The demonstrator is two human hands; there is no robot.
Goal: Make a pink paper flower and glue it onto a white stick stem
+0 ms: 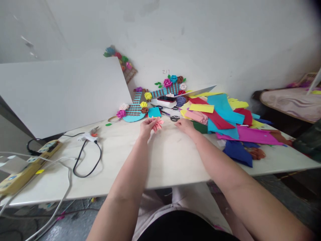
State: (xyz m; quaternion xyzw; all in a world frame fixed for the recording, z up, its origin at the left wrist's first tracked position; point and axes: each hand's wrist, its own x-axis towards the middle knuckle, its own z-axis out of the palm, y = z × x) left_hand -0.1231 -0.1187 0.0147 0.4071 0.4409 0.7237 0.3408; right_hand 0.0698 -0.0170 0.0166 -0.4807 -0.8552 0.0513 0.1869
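My left hand (147,128) pinches a pink paper flower (157,124) above the white table. Its petals fan out to the right of my fingertips. My right hand (184,126) is lower over the table, fingers drawn together just below the dark-handled scissors (175,118). Whether anything is between those fingers I cannot make out. Just behind the flower lies a blue paper square (154,112). A dark green sheet (200,127) of crepe paper is beside my right hand.
Coloured crepe paper (225,113) is heaped on the right. A flower-decorated blue guitar cutout (135,110) leans at the back, near a phone (167,99) on a white box. A glue gun (88,136), its cable and a power strip (30,167) occupy the left.
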